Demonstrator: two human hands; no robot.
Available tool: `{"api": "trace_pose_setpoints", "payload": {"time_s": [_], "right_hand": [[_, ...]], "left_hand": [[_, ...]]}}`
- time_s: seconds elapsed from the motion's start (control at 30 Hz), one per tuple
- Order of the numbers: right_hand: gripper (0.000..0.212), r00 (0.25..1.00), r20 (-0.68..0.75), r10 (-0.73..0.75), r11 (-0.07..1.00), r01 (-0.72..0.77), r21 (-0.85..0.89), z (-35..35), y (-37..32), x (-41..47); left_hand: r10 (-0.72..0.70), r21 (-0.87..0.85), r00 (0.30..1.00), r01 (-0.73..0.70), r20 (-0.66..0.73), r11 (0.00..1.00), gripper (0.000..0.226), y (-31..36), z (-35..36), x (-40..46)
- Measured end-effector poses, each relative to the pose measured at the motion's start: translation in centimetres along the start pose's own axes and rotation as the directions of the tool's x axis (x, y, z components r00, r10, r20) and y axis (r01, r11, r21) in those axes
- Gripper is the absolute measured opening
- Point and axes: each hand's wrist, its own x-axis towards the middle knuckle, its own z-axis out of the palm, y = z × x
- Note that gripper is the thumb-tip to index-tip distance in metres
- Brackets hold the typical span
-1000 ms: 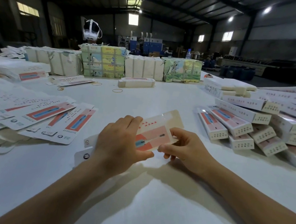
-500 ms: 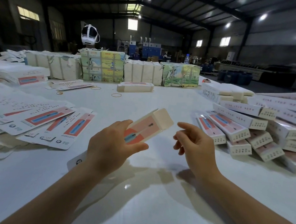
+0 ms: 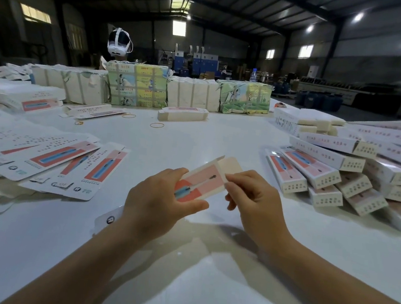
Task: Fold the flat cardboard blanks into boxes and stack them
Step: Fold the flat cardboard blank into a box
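Two hands up over the white table (image 3: 205,288), sharing one half-folded box (image 3: 200,181). Left hand (image 3: 157,201) wrapped round the near end of that box, thumb across its lower edge, fingers behind. Right hand (image 3: 253,202) pinching the far corner with thumb and forefinger, remaining fingers loosely curled beneath. Long axis running from the left palm up and away to the right, far end pointing toward the back of the table, pink printed face turned upward. One plain end flap (image 3: 230,166) standing open just past the right fingertips. Beyond the left hand, out to its side, a fanned heap of flat blanks (image 3: 52,161), too overlapped to count. Past the right hand, on its outer side, a leaning pile of finished boxes (image 3: 341,171), well over ten, exact number unclear. Farther ahead of both hands, one lone folded box (image 3: 183,113), three rubber bands (image 3: 157,125), and four wrapped bundles (image 3: 137,87) in a row.
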Motion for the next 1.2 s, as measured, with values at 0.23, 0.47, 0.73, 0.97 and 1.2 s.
{"api": "trace_pose_setpoints", "payload": {"time_s": [0.23, 0.47, 0.73, 0.97, 1.2], "right_hand": [[0.051, 0.982, 0.079, 0.174, 0.976, -0.183, 0.121, -0.2, 0.3, 0.3], [0.041, 0.961, 0.116, 0.252, 0.968, -0.253, -0.007, -0.2, 0.4, 0.6], [0.030, 0.958, 0.135, 0.253, 0.965, -0.259, 0.033, 0.0, 0.4, 0.3], [0.035, 0.971, 0.147, 0.188, 0.980, -0.175, -0.094, 0.2, 0.3, 0.6], [0.097, 0.930, -0.104, 0.352, 0.936, -0.347, 0.055, -0.5, -0.3, 1.3]], "left_hand": [[0.014, 0.026, 0.999, -0.015, 0.028, 1.000, 0.069, 0.0, 0.0, -0.2], [0.016, 0.133, 0.999, -0.021, 0.035, 0.991, 0.080, 0.0, 0.4, -0.4], [0.040, 0.185, 0.999, -0.039, -0.003, 0.982, 0.084, 0.6, 0.6, -0.5], [0.029, 0.206, 0.998, -0.017, -0.053, 0.978, 0.078, 1.0, 1.1, -0.4], [-0.020, 0.052, 0.996, 0.025, -0.089, 0.998, 0.079, 1.3, 0.7, -0.2]]}}
